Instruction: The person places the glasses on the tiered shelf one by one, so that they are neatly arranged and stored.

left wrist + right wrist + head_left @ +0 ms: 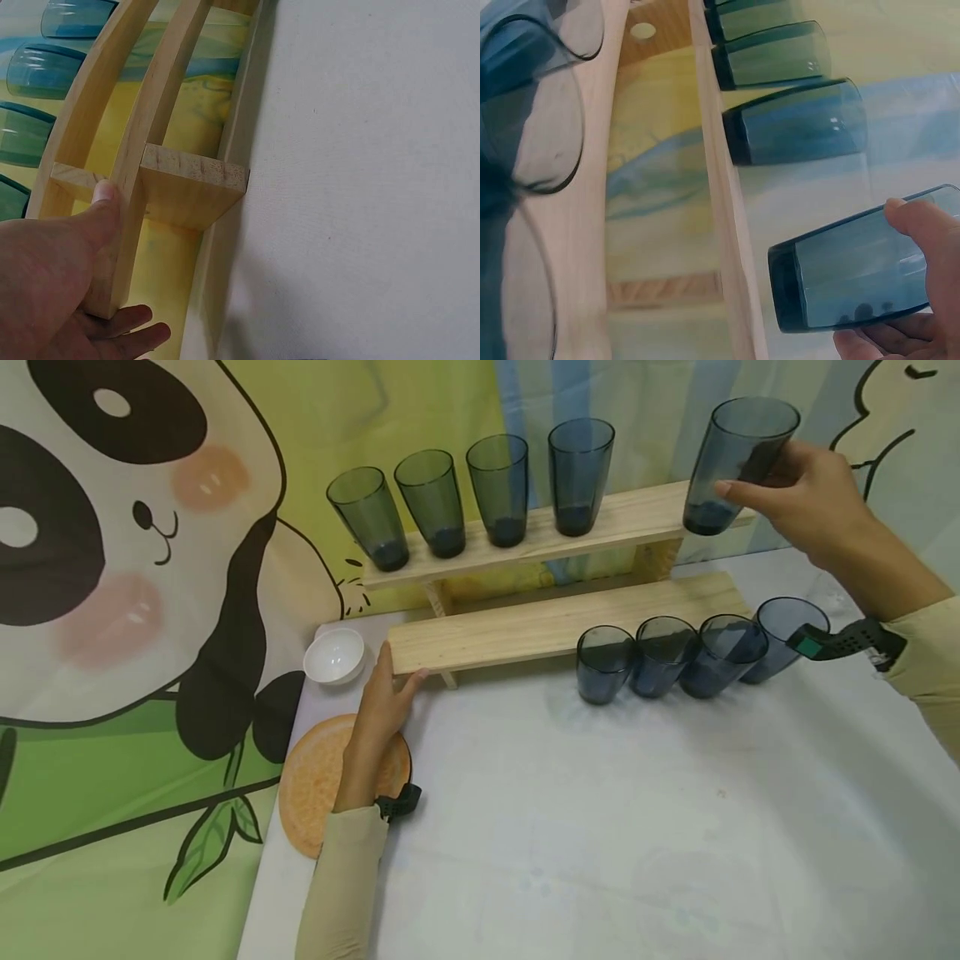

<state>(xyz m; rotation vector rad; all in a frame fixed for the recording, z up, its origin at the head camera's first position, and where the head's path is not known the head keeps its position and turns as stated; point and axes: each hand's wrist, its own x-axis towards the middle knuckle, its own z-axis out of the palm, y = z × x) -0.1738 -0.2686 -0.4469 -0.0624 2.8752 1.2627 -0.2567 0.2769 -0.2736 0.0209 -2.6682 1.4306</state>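
Observation:
My right hand (pixel 813 502) grips a tinted drinking glass (pixel 708 485) between thumb and fingers, its base close to the right end of the wooden rack's upper shelf (pixel 637 517). Several matching glasses (pixel 498 489) stand in a row along that shelf to the left. At the lower shelf's (pixel 510 622) left end, my left hand (pixel 384 706) holds the board's edge, thumb on the front side and fingers round the end, as the left wrist view shows. In the right wrist view, the held glass (pixel 847 270) has its dark base toward the shelf, with fingertips seen beneath it.
Several more glasses (pixel 603 664) stand on the white table (pixel 570 827) before the lower shelf's right half. A white bowl (pixel 334 657) sits left of the rack, and a round orange mat (pixel 311 785) lies under the left forearm. A printed panda curtain (pixel 112 635) hangs behind.

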